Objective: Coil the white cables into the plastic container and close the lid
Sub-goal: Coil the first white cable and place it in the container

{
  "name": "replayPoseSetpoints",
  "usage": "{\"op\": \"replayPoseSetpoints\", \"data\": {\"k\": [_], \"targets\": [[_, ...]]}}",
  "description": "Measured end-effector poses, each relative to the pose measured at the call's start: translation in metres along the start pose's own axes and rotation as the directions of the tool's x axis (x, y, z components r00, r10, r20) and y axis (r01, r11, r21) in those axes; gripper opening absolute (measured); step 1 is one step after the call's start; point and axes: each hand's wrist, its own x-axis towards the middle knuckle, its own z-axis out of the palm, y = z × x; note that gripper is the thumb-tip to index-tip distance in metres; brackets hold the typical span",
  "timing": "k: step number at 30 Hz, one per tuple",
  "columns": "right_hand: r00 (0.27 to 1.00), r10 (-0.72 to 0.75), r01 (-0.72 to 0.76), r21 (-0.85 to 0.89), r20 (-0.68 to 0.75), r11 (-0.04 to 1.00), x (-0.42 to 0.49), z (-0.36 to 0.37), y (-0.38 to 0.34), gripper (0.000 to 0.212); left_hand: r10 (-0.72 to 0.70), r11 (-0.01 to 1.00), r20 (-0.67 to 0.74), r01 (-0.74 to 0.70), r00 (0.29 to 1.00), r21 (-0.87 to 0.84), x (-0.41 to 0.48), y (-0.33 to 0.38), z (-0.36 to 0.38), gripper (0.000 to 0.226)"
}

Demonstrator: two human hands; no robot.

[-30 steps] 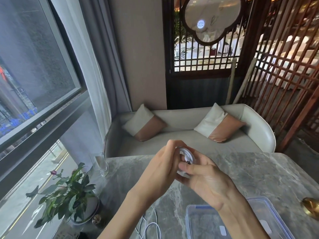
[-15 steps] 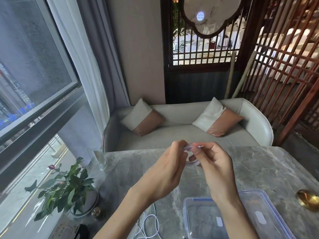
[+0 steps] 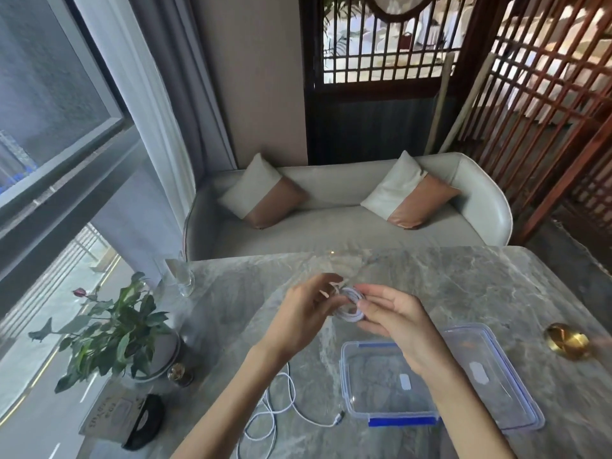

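Note:
A small coil of white cable (image 3: 349, 304) hangs above the marble table between both hands. My left hand (image 3: 303, 314) pinches its left side and my right hand (image 3: 394, 318) holds its right side with fingers and thumb. Below my right wrist stands the clear plastic container (image 3: 356, 405) with blue clips, open and with nothing inside. Its clear lid (image 3: 496, 382) lies flat just to the right of it. A second white cable (image 3: 281, 405) lies loose on the table under my left forearm, its plug end near the container's front left corner.
A potted plant (image 3: 112, 332) and a glass (image 3: 183, 279) stand at the table's left edge, with a small jar (image 3: 178, 374) and a black-handled card (image 3: 132, 422) nearby. A brass object (image 3: 568, 339) sits far right. A sofa lies beyond the table.
The view has tilted down, showing more of the table, container and lid. The coil has lowered with my hands and shows more clearly between my fingers.

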Motion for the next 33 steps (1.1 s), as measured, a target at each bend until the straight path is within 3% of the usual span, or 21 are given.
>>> {"op": "replayPoseSetpoints", "data": {"k": [3,6,9,12,16,19,26,33], "targets": [[0.988,0.152,-0.151,-0.072,0.000,0.986,0.013,-0.016,0.037,0.023,-0.238,0.961,0.131,0.253,0.962,-0.111,-0.006,-0.038,0.029,0.033],[0.957,0.280,-0.287,-0.117,-0.071,0.951,0.025,-0.036,0.086,0.023,-0.448,0.879,0.237,0.473,0.862,-0.059,-0.024,-0.085,0.073,0.042],[0.897,0.372,-0.413,-0.149,-0.239,0.899,0.032,-0.066,0.141,0.026,-0.645,0.753,0.227,0.658,0.730,0.020,-0.048,-0.133,0.120,0.039],[0.809,0.456,-0.528,-0.117,-0.371,0.841,0.038,-0.093,0.186,0.028,-0.749,0.655,0.217,0.748,0.626,0.102,-0.068,-0.166,0.158,0.033],[0.705,0.534,-0.630,-0.065,-0.467,0.774,0.051,-0.114,0.232,0.031,-0.807,0.568,0.278,0.813,0.521,0.129,-0.076,-0.188,0.197,0.043],[0.684,0.548,-0.653,-0.069,-0.481,0.754,0.069,-0.115,0.255,0.030,-0.820,0.543,0.301,0.828,0.487,0.139,-0.073,-0.193,0.216,0.042],[0.770,0.463,-0.609,-0.291,-0.438,0.738,0.117,-0.080,0.282,0.037,-0.838,0.523,0.264,0.841,0.478,0.137,-0.073,-0.201,0.220,0.036],[0.768,0.526,-0.623,-0.237,-0.366,0.745,0.129,-0.067,0.301,0.037,-0.843,0.486,0.309,0.869,0.440,0.090,-0.080,-0.201,0.205,0.041]]}}
